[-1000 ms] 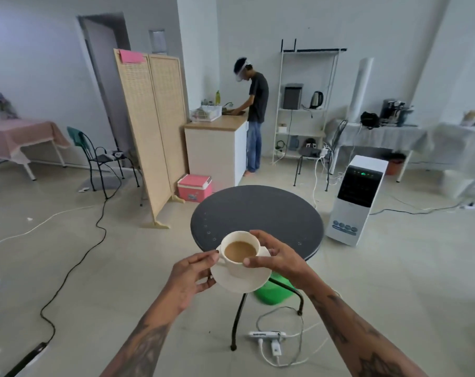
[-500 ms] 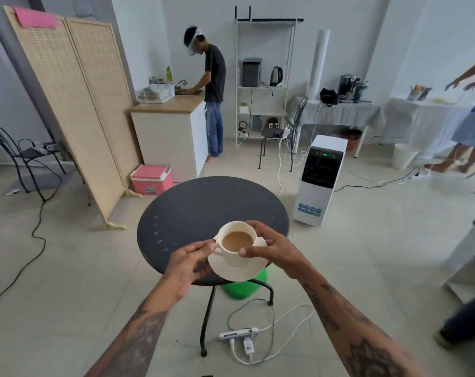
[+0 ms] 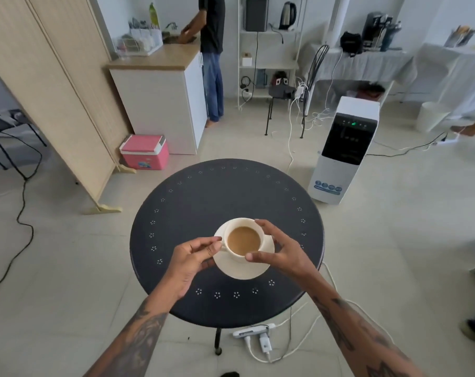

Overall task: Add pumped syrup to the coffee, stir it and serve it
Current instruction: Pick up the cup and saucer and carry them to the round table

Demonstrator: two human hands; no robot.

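A white cup of milky coffee [image 3: 244, 240] stands on a white saucer [image 3: 247, 269], and both are over the near half of the round black table [image 3: 225, 191]. My left hand [image 3: 195, 258] pinches the cup's handle at its left side, fingers curled under the saucer's edge. My right hand [image 3: 278, 248] grips the cup by its rim, thumb on the near side and a finger on the far side. Whether the saucer rests on the table or hangs just above it is unclear.
A white air cooler [image 3: 345, 151] stands right of the table. A pink cooler box [image 3: 145, 152], a folding screen [image 3: 54, 85] and a counter [image 3: 160, 85] with a person [image 3: 210, 55] lie beyond. A power strip [image 3: 254, 331] and cables lie on the floor under the table.
I have stepped up to the table; the cup and saucer, held in both hands, moved from before its near edge to over its top.
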